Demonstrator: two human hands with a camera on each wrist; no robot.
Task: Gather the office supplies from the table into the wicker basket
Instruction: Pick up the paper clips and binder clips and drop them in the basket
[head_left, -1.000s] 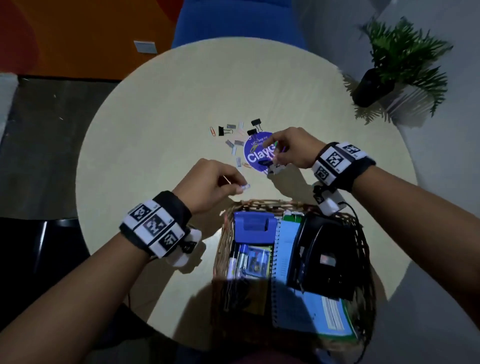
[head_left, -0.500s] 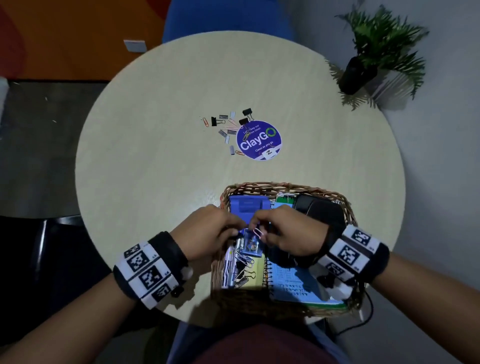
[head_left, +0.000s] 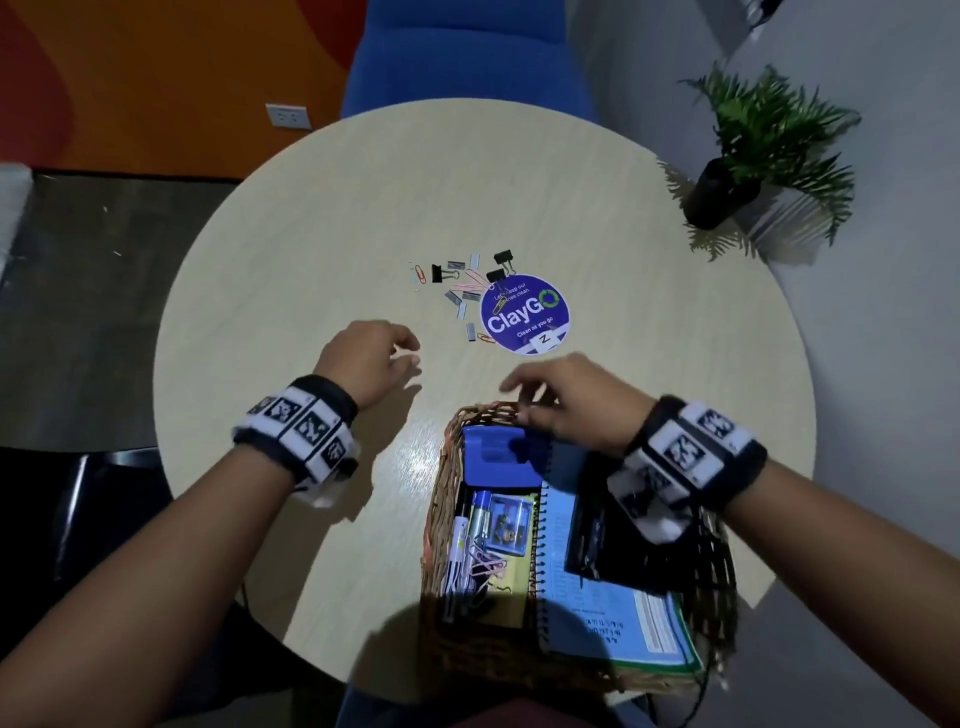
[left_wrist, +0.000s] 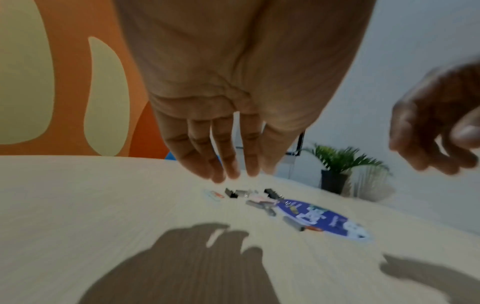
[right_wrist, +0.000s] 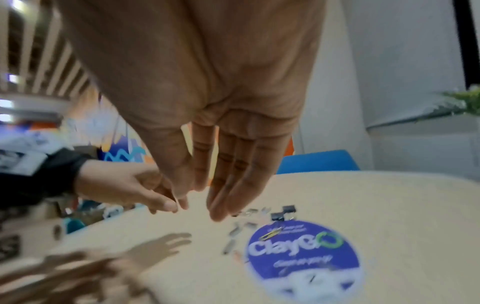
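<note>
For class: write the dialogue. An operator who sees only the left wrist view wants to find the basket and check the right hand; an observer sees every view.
Operator: I see clips on the table, but no basket. Where is it?
Observer: The basket sits at the table's near edge, its far rim under the right hand.
Operator: That hand is a blur for me. Is it carrying anything?
Observer: No. The right wrist view shows its fingers straight and empty.
</note>
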